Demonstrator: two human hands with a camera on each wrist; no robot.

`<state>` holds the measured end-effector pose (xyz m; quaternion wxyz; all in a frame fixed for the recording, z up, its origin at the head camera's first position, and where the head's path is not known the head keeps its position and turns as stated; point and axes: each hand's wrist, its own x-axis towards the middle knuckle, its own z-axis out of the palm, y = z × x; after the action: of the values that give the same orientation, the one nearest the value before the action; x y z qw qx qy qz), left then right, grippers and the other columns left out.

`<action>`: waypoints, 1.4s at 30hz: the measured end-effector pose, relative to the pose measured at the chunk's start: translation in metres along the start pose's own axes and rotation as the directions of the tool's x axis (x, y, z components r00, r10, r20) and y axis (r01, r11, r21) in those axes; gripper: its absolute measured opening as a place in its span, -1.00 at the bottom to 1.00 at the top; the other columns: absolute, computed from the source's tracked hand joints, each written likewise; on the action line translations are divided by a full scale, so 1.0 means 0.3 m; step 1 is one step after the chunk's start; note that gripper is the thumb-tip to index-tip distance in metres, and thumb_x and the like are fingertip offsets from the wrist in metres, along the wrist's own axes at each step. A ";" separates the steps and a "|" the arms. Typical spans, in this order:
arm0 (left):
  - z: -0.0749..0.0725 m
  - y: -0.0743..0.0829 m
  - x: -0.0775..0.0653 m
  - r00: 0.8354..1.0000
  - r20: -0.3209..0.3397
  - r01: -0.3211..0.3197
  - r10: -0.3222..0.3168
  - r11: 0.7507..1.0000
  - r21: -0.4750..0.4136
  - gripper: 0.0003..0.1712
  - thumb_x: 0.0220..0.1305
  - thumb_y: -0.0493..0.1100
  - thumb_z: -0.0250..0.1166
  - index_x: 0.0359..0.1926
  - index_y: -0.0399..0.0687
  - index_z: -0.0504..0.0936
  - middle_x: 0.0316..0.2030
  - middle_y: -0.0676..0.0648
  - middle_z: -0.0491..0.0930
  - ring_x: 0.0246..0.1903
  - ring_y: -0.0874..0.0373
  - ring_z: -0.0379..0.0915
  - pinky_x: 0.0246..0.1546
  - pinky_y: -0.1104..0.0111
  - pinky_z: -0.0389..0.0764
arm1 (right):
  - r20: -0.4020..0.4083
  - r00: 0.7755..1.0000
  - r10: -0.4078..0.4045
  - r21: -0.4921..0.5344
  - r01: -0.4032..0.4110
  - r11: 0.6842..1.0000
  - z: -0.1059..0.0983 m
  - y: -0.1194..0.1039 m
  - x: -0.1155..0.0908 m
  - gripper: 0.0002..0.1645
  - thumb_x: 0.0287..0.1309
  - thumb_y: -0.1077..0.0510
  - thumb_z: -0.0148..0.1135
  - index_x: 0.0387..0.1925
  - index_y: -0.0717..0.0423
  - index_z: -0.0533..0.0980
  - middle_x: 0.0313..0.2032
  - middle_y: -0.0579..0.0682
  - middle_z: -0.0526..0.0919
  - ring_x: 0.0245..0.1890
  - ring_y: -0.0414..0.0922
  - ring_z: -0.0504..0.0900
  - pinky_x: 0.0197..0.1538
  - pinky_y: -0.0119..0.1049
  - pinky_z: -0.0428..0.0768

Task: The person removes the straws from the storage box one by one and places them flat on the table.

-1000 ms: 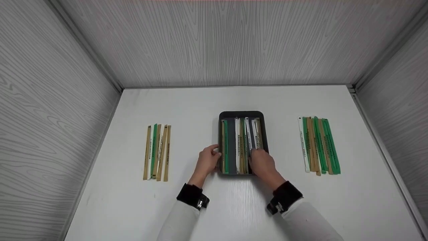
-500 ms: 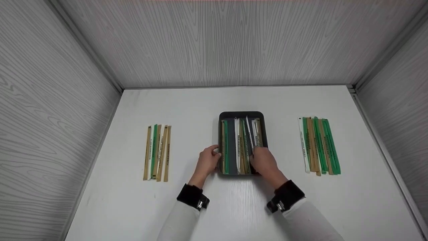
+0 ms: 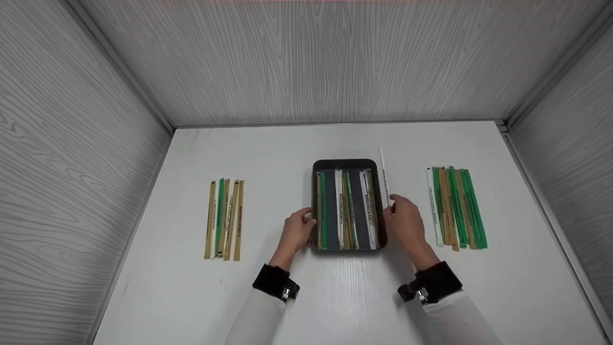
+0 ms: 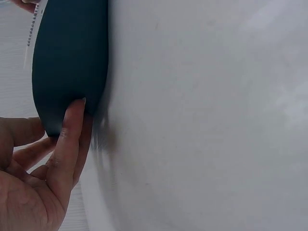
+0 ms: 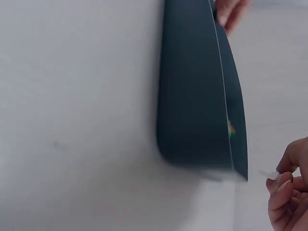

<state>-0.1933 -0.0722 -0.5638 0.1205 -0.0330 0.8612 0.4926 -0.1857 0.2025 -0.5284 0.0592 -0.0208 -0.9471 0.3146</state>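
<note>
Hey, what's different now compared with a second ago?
The right hand has lifted a white strip out of the black tray and moved it right, past the tray's right side. The left hand still holds the tray's left edge; the tray and the strip groups on the left and right stayed put.
</note>
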 end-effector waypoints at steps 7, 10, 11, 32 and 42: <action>-0.001 0.001 -0.005 1.000 0.005 0.020 -0.020 1.000 -0.016 -0.54 0.42 -0.24 0.15 0.30 -0.18 0.46 -0.28 -0.06 0.60 -0.43 0.14 0.50 -0.52 0.34 0.56 | -0.064 0.994 0.092 -0.032 -0.094 0.995 -0.067 0.144 0.022 -0.58 0.24 0.28 0.09 0.07 0.46 0.50 -0.29 0.27 0.62 -0.33 0.09 0.58 -0.29 -0.03 0.56; -0.001 0.000 -0.004 1.000 0.005 0.020 -0.020 1.000 -0.021 -0.54 0.41 -0.24 0.15 0.30 -0.18 0.46 -0.28 -0.07 0.60 -0.44 0.14 0.51 -0.52 0.34 0.56 | -0.066 0.987 0.143 -0.050 -0.146 0.988 -0.101 0.202 0.019 -0.60 0.26 0.26 0.09 0.05 0.45 0.51 -0.29 0.27 0.63 -0.37 0.08 0.60 -0.35 -0.07 0.56; -0.001 0.000 -0.003 1.000 0.005 0.021 -0.021 0.999 -0.024 -0.54 0.42 -0.23 0.15 0.30 -0.18 0.46 -0.28 -0.07 0.60 -0.43 0.14 0.51 -0.53 0.33 0.56 | -0.070 0.985 0.157 -0.055 -0.160 0.985 -0.113 0.220 0.017 -0.60 0.26 0.26 0.10 0.05 0.45 0.51 -0.30 0.27 0.64 -0.37 0.08 0.60 -0.37 -0.08 0.55; -0.002 -0.001 -0.005 1.000 -0.019 -0.021 0.021 1.000 0.004 -0.56 0.40 -0.25 0.18 0.26 -0.18 0.50 -0.34 -0.06 0.58 -0.47 0.17 0.48 -0.52 0.35 0.54 | -0.043 0.940 0.337 -0.100 -0.340 0.935 -0.247 0.442 -0.037 -0.53 0.28 0.21 0.01 0.08 0.52 0.47 -0.13 0.45 0.59 -0.34 0.21 0.66 -0.52 -0.11 0.56; 0.001 0.000 -0.002 1.000 -0.010 0.011 -0.011 1.000 -0.001 -0.55 0.41 -0.23 0.17 0.28 -0.17 0.49 -0.28 -0.07 0.60 -0.36 0.13 0.51 -0.46 0.33 0.58 | -0.037 0.934 0.355 -0.155 -0.357 0.921 -0.238 0.464 -0.036 -0.53 0.27 0.23 0.00 0.09 0.52 0.46 -0.20 0.43 0.57 -0.37 0.20 0.64 -0.55 -0.12 0.54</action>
<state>-0.1927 -0.0721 -0.5639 0.1191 -0.0401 0.8614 0.4921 -0.1657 0.3556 -0.5559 0.0032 -0.1984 -0.9494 0.2434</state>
